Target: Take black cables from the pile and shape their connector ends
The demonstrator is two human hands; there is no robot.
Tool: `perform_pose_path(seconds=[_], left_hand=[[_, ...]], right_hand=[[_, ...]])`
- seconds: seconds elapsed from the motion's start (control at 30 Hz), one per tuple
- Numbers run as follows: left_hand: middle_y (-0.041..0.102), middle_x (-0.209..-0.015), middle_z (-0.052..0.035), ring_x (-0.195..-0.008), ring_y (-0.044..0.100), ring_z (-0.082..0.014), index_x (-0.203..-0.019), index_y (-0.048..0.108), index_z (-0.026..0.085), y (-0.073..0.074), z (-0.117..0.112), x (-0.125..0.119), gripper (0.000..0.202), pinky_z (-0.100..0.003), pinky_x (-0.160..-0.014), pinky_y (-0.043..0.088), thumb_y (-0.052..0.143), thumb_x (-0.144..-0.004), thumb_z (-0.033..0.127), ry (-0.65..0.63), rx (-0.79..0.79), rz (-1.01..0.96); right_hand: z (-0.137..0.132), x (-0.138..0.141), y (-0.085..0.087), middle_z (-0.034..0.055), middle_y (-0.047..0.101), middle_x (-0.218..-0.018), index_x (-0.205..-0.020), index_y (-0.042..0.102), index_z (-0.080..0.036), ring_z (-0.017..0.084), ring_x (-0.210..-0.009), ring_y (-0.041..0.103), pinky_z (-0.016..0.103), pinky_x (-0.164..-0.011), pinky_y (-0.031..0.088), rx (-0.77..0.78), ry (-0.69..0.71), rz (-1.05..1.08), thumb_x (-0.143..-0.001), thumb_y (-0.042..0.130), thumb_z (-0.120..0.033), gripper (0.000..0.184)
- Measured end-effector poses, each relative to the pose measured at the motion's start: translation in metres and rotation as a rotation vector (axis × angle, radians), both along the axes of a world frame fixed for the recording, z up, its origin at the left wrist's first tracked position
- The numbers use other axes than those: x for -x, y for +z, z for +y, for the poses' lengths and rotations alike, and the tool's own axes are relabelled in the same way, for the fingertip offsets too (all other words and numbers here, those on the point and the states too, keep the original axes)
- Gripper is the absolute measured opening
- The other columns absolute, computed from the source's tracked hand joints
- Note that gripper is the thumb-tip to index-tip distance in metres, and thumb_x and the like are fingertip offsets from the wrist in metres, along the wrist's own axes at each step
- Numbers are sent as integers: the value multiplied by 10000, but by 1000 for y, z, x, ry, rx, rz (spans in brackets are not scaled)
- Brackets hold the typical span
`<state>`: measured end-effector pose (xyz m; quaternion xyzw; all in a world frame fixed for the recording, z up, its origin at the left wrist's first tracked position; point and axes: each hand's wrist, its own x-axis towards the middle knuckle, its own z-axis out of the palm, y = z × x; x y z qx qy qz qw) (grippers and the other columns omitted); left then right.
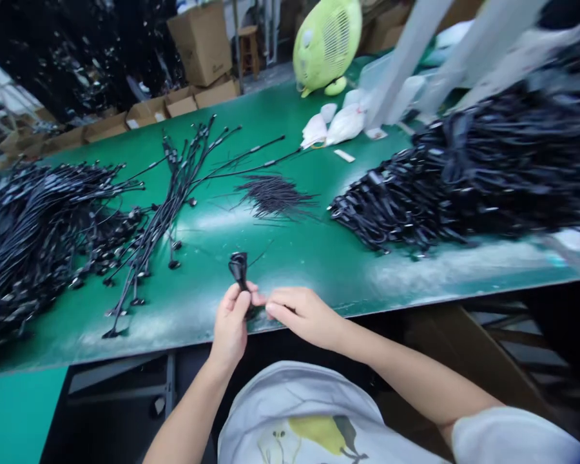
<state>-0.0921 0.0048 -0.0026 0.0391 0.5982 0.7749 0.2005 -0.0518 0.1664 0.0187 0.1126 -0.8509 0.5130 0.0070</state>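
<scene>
My left hand [232,316] is closed around a coiled black cable [238,267] near the table's front edge. The cable's folded loops stand up above my fingers, and a thin dark strand sticks out to the right behind it. Close beside it, my right hand [302,312] has thumb and fingers pinched together against the left fingertips. Whatever it pinches is too small to make out. Beyond the hands lies a pile of short thin black ties [276,195]. Loose straight black cables [167,206] with connector ends are spread to the left of that pile.
A large heap of black cables [43,225] covers the left of the green table [290,258]. Bundled black cables [464,174] are heaped at the right. White bags [345,124], a light green fan [329,45] and grey posts stand at the back, with cardboard boxes [203,45] beyond.
</scene>
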Motion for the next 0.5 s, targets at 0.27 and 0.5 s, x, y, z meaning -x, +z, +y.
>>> perform_pose_path(seconds=[0.27,0.5], left_hand=[[697,-961,-79,-862,656,-208,-1109,636,199,-20,17,6,382,-323,-774,536,507,-889,483,-449,534,429],[693,-1174,-87,-1085,657,-246,-1219,615,248,-33,-6,22,423,-414,-961,516,505,-888,488,-454,646,400]], right_hand=[[35,7,-17,38,620,-752,-927,620,-128,153,-772,620,269,-725,504,494,-72,-191,-949,412,-416,356],[229,-2,72,-20,513,-648,-882,514,-196,153,-701,621,257,-643,424,-166,-1112,189,-880,553,-384,191]])
